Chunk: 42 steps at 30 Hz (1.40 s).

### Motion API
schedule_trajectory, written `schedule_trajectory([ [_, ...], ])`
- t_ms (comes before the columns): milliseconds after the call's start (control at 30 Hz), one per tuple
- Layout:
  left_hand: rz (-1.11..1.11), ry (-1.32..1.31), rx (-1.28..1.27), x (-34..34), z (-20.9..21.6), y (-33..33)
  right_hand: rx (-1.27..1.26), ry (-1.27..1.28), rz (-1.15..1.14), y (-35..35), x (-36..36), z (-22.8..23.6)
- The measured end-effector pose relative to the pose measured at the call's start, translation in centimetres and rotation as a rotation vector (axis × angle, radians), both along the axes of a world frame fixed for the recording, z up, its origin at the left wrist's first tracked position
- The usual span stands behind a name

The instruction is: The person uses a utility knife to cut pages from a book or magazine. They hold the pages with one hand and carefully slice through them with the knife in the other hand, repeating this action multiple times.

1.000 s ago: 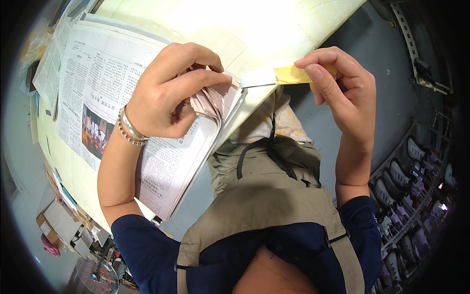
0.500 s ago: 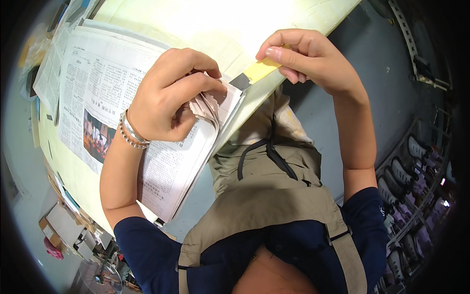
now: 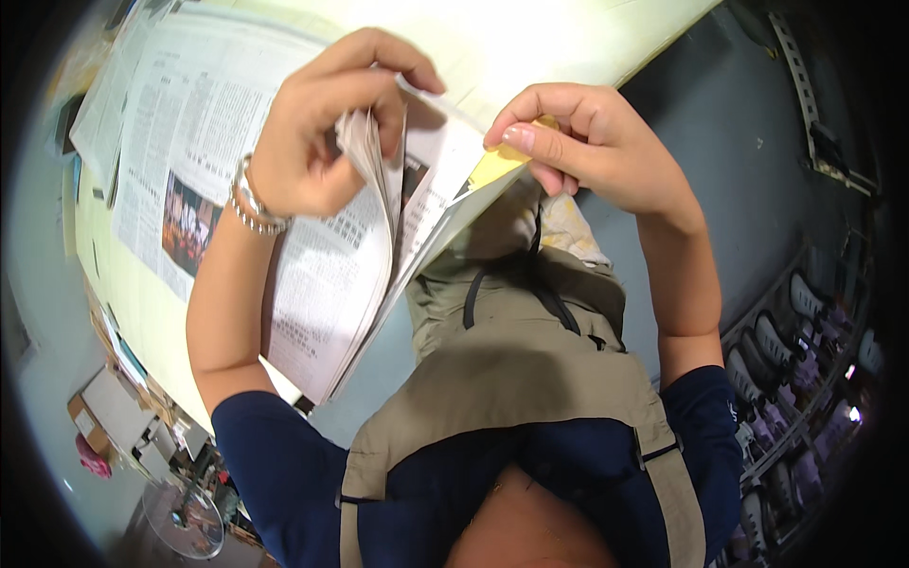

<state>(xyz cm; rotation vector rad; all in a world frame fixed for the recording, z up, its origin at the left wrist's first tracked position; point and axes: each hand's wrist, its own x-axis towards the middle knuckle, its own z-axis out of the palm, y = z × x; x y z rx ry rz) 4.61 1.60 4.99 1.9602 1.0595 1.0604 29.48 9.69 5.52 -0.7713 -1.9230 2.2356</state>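
My left hand (image 3: 317, 137), closed, grips the lifted edges of several newspaper sheets, which curl upward between the thumb and fingers. The stack of newspaper (image 3: 317, 303) lies near the table's edge, printed with columns and a colour photo. My right hand (image 3: 592, 142) pinches a flat yellow strip (image 3: 497, 167) between thumb and fingers. The strip's lower end meets the raised sheets at the stack's right edge. Most of its dark grey tip is hidden there, so I cannot tell which layer it lies in.
The pale table (image 3: 530, 47) runs diagonally away from me. Grey floor (image 3: 757, 161) lies beyond its right edge. A rack of shoes (image 3: 776, 341) stands on the right. At lower left are a box (image 3: 95, 426) and a round fan (image 3: 185, 519).
My left hand has risen and moved away, opening the newspaper sheets wider. My right hand has shifted slightly nearer and left, with the yellow strip's grey tip now mostly out of sight.
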Motion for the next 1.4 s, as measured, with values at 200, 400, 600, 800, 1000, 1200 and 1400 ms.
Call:
schedule_trajectory([
  [200, -0.052, -0.503, -0.175, -0.9, -1.2, 1.0, -0.218, 0.041, -0.043, -6.9, -1.7, -0.7],
  [400, -0.261, -0.659, -0.204, -2.9, -2.6, 2.1, -0.278, 0.053, 0.073, -13.5, -3.8, -1.1],
  [600, -0.336, -0.589, -0.195, -3.0, -3.7, 2.2, -0.174, 0.115, 0.266, -18.5, -6.1, -1.8],
  [800, -0.191, -0.632, -0.309, -2.4, -2.4, 0.9, -0.073, 0.213, 0.401, -18.1, -6.0, -2.5],
  [1000, -0.03, -0.005, -0.156, -2.1, 0.1, -0.4, -0.107, 0.138, -0.229, -10.3, 2.0, 0.6],
  [1200, -0.138, 0.168, 0.13, -0.8, -0.2, 1.0, 0.249, 0.198, -0.869, -7.2, 4.2, -0.9],
  [1400, -0.133, 0.211, 0.034, -0.4, -0.1, 0.8, 0.302, 0.137, -0.835, -6.5, 3.7, -1.1],
])
